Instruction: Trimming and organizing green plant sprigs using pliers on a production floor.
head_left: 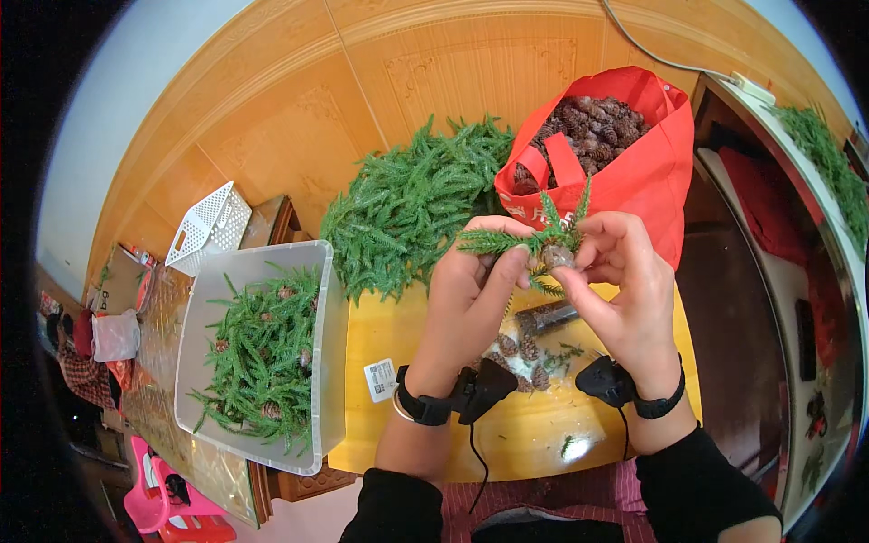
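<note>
Above the yellow tabletop (398, 317), my left hand (466, 294) pinches an artificial green pine sprig (493, 241) between thumb and fingers. A brown pine cone (558, 257) sits among its needles, with my right hand's (629, 294) thumb and fingers closed on it. The two hands are close together, and fingers hide part of the join. Below them on the table lie several loose pine cones (540, 376) on something white, beside a dark cylinder (546, 317). Small green scraps (566, 355) are scattered there too.
A large heap of green sprigs (421, 195) lies at the back, next to a red bag (647, 195) full of pine cones (597, 127). At left, a translucent bin (330, 380) holds sprigs with cones. A white basket (210, 226) and a pink chair (149, 493) stand farther left.
</note>
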Tool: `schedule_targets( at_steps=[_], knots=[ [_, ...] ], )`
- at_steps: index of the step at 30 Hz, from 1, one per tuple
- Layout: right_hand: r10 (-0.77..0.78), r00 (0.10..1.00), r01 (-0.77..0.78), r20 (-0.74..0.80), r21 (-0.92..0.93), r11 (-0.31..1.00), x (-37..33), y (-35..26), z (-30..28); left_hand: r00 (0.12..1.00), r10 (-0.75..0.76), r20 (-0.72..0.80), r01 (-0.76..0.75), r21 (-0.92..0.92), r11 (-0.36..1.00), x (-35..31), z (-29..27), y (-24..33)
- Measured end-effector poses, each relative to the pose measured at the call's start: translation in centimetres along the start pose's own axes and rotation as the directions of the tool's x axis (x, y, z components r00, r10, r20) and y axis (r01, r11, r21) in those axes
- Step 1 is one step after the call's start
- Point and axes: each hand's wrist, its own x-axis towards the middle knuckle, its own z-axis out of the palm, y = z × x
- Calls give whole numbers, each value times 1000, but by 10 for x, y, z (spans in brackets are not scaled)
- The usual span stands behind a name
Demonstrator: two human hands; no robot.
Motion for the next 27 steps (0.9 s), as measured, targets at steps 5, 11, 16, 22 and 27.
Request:
schedule_targets(
  at_steps=[5, 11, 16, 22, 27],
  knots=[
    [-26, 1000, 26, 16, -25, 999, 2, -2, 4, 999, -25, -23, 24, -43, 999, 0, 2, 3],
    [-6, 1000, 7, 25, -14, 1000, 1, -1, 6, 997, 59, -47, -54, 103, 993, 2, 3, 1],
    [6, 1000, -6, 10, 2, 1000, 0, 1, 6, 992, -56, -116, 50, -58, 997, 0, 7, 8],
    [-13, 1000, 13, -12, 12, 1000, 0, 0, 8, 997, -69, -38, 67, -52, 996, -3, 2, 6],
    [-16, 1000, 16, 6, 14, 1000, -1, -1, 7, 999, -36, -34, 34, -54, 998, -2, 2, 7]
  ],
)
